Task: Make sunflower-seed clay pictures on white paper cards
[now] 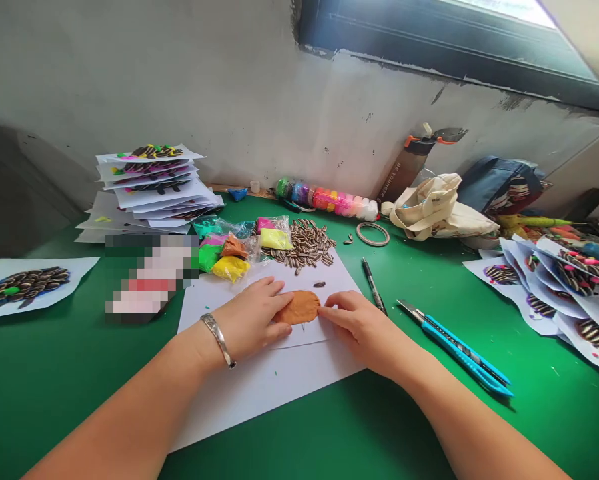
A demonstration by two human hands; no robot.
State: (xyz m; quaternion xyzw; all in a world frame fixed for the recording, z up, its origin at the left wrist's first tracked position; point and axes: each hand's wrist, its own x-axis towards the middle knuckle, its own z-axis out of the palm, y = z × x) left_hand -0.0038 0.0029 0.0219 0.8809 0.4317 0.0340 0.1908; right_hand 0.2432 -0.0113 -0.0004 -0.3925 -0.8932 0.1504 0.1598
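Table item (152, 277) obscured by pixelation.

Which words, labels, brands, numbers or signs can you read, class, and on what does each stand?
"BE YOUNGER": on the dark, translucent plastic bottle.
Small dark print on the cream cloth bag: too small to read.
Pixelated pink, white and red patch: too blurred to read.
I can make out no other text.

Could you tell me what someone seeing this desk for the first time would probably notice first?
Probably the flat orange-brown clay oval on white paper, with the left hand and right hand at either side. Just beyond it, a heap of striped sunflower seeds stands out beside bright bags of clay. The blue utility knife lies to the right on the green table.
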